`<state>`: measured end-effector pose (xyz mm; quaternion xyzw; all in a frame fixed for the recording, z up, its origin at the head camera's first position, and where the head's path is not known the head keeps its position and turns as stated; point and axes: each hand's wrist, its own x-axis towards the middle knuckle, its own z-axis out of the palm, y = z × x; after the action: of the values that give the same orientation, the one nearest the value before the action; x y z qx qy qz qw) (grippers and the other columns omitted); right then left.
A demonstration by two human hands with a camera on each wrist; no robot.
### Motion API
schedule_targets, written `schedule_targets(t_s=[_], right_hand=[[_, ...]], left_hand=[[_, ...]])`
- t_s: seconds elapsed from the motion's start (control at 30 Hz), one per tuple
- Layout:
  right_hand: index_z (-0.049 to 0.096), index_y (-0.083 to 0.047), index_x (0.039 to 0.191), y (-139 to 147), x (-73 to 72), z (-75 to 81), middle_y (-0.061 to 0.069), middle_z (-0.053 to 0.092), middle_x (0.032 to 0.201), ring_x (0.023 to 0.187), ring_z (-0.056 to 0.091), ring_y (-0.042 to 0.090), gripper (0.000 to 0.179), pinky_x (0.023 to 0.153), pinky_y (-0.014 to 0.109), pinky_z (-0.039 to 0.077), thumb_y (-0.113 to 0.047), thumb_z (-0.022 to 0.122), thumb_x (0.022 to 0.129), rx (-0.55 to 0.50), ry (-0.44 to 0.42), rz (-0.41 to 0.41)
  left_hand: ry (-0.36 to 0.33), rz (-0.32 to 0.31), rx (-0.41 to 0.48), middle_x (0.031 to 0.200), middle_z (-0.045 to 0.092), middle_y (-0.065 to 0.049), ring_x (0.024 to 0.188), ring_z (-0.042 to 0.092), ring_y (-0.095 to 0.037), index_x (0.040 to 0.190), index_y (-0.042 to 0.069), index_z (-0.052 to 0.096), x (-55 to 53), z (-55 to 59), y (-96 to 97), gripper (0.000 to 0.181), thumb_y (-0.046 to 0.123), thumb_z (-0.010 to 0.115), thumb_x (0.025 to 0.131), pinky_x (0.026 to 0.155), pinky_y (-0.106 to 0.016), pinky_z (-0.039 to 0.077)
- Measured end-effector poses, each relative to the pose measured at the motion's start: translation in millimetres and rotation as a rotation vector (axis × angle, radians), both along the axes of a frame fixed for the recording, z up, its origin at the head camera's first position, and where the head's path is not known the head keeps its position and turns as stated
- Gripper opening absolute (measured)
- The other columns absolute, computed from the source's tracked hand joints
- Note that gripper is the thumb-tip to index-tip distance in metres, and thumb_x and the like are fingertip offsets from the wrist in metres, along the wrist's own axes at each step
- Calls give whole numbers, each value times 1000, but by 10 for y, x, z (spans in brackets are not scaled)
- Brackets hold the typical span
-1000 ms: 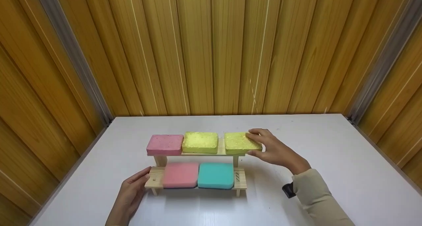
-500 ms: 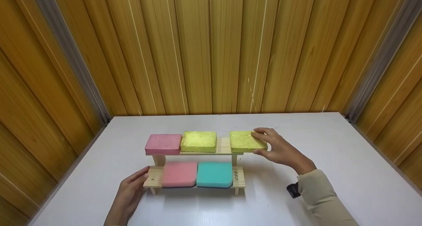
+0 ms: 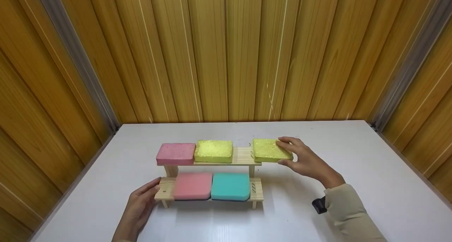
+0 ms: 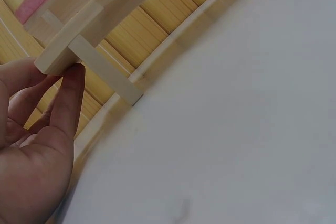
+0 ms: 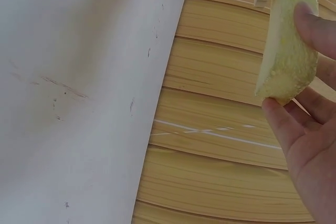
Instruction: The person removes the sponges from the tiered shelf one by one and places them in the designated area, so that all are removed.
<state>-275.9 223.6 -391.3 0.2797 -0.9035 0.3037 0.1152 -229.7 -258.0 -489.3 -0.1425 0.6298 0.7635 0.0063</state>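
Note:
My right hand (image 3: pixel 305 161) pinches a yellow sponge (image 3: pixel 270 150) by its right end, thumb on the near edge and fingers over the top. The sponge overlaps the right end of the upper shelf of a small two-tier wooden rack (image 3: pixel 243 153) and juts out past it. With fingertips and thumb, my left hand (image 3: pixel 141 203) grips the left end of the lower shelf (image 4: pixel 68 40). A pink sponge (image 3: pixel 176 153) and a second yellow sponge (image 3: pixel 214 151) lie side by side on the upper tier. Below them sit a salmon-pink sponge (image 3: pixel 192 185) and a turquoise sponge (image 3: pixel 230 186).
The rack stands on a white table (image 3: pixel 303 221), with wood-patterned panels (image 3: pixel 226 58) rising behind and at both sides. A black object (image 3: pixel 319 205) shows at the right sleeve's cuff. Small dark marks (image 5: pixel 148 52) speckle the white tabletop.
The yellow sponge in my right hand has slid rightward, away from the other yellow one, baring more of the upper shelf. My left hand keeps its place at the lower shelf.

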Motion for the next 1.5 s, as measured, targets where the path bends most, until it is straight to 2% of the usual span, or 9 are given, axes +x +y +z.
schedule_targets(t_s=[0.3,0.63,0.8,0.97,1.27,1.5], right_hand=[[53,4,133,78,-36,-77,20,47,140,131,43,41,57,105,56,42,-7,74,81,-24,31,-20],[52,4,135,169,-68,-159,21,46,142,133,40,41,58,106,56,41,-5,73,82,-39,17,-54],[52,5,134,206,-70,-208,21,46,141,132,40,44,57,105,59,41,-5,74,81,-35,20,-59],[52,5,133,227,-72,-251,21,46,141,132,39,44,57,105,60,41,-4,73,81,-38,1,-54],[50,6,135,249,-109,-335,22,44,142,133,38,44,57,106,61,39,-7,71,84,-18,-66,-55],[50,6,135,268,-139,-417,23,45,141,131,39,46,56,106,62,39,-7,71,84,-6,-108,-65]], left_hand=[[-8,1,1,150,41,-13,138,39,-27,139,0,47,5,0,-4,57,13,67,87,99,-22,50],[25,-4,10,147,44,-14,132,47,-22,137,-1,49,11,-4,5,53,10,66,88,99,-22,51],[24,-7,13,148,44,-12,134,45,-23,137,0,49,18,-9,0,54,11,67,88,100,-22,50],[37,-13,-1,149,42,-15,138,39,-29,137,-1,49,23,-4,2,53,11,67,88,100,-22,50],[30,-19,-5,149,42,-14,139,38,-27,137,-1,48,30,11,-5,55,12,67,88,100,-21,49],[28,-27,26,150,41,-14,139,38,-27,139,0,47,24,-3,-5,54,11,65,89,101,-23,50]])
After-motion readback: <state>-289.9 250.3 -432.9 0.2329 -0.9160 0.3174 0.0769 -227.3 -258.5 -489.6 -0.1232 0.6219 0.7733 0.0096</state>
